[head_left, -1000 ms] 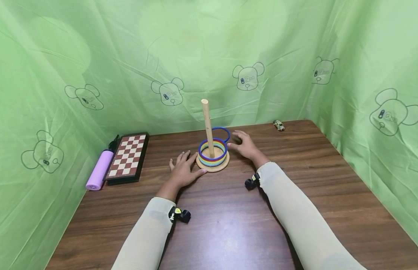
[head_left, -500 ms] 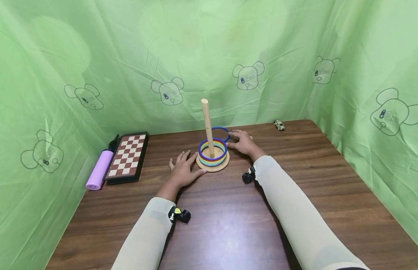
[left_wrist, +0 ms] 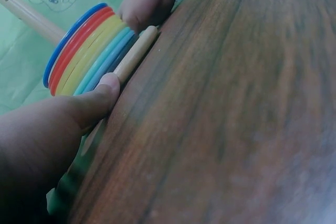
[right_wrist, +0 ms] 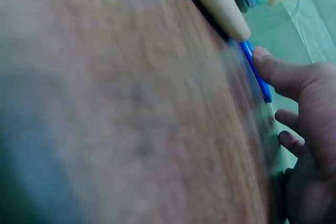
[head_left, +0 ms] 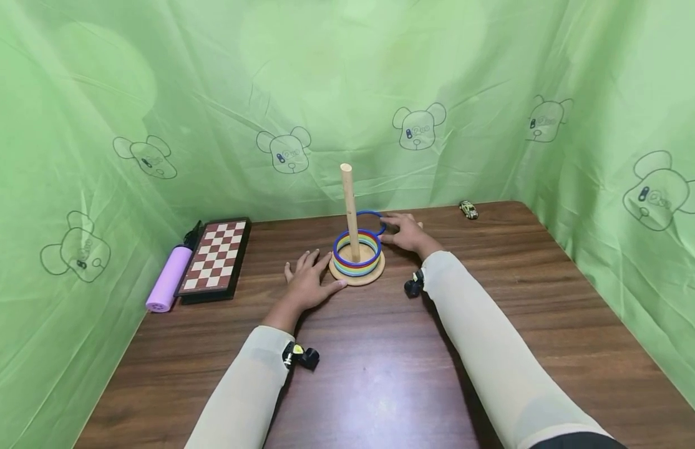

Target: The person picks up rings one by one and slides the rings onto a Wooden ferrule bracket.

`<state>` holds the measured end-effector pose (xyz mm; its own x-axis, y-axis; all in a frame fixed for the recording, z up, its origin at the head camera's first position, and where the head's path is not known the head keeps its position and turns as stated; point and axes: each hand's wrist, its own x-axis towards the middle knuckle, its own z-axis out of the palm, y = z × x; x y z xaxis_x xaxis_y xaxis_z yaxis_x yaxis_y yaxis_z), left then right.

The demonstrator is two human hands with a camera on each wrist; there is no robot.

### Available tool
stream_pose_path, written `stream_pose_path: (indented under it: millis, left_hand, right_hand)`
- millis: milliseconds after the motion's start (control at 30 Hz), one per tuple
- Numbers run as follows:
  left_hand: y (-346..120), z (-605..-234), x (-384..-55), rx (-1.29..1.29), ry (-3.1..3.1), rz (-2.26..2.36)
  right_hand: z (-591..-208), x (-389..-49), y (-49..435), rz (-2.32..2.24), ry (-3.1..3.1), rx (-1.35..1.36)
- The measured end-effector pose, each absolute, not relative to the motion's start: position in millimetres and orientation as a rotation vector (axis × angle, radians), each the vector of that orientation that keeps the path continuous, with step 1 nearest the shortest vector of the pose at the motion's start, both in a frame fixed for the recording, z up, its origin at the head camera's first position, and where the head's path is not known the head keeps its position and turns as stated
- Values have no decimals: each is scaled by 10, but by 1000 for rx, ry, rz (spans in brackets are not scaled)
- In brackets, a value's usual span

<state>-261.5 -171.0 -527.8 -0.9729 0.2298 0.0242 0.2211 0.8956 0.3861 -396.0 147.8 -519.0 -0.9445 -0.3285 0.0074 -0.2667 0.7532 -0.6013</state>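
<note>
A wooden ring-toss stand with an upright peg [head_left: 350, 206] stands toward the back of the table. Several coloured rings [head_left: 357, 265] are stacked around the peg, a blue one on top. My left hand [head_left: 308, 285] spreads its fingers at the left of the round wooden base [head_left: 370, 279]; in the left wrist view its thumb [left_wrist: 107, 90] touches the base's edge. Behind the stack, a loose blue ring [head_left: 371, 212] lies on the table. My right hand [head_left: 406, 232] is at that ring's right side, thumb and index finger apart; in the right wrist view the thumb tip [right_wrist: 261, 55] meets the ring, index finger hidden.
A checkered board [head_left: 214, 255] and a purple cylinder [head_left: 169, 279] with a black cord lie at the left of the brown table [head_left: 353, 386]. Near the back right corner is a toy car [head_left: 468, 209]. Green cloth [head_left: 347, 81] surrounds the table's back and sides.
My right hand has moved slightly left, up to the loose blue ring. The left hand stays at the base. The head view has shifted slightly.
</note>
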Motion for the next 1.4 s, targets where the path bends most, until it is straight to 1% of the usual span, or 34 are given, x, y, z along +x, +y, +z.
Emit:
stream_pose_path:
  millis: [400, 1167, 1400]
  left_hand:
    - [-1704, -5292, -2640, 358, 3026, 610]
    - [-1706, -5287, -2631, 351, 3032, 603]
    - [-1700, -5280, -2630, 353, 3025, 608]
  right_hand:
    - [-5142, -4045, 1445, -927, 2840, -444]
    - [-5206, -4041, 1476, -1051, 2861, -409]
    - [-5185, -4038, 1448, -939, 2871, -410]
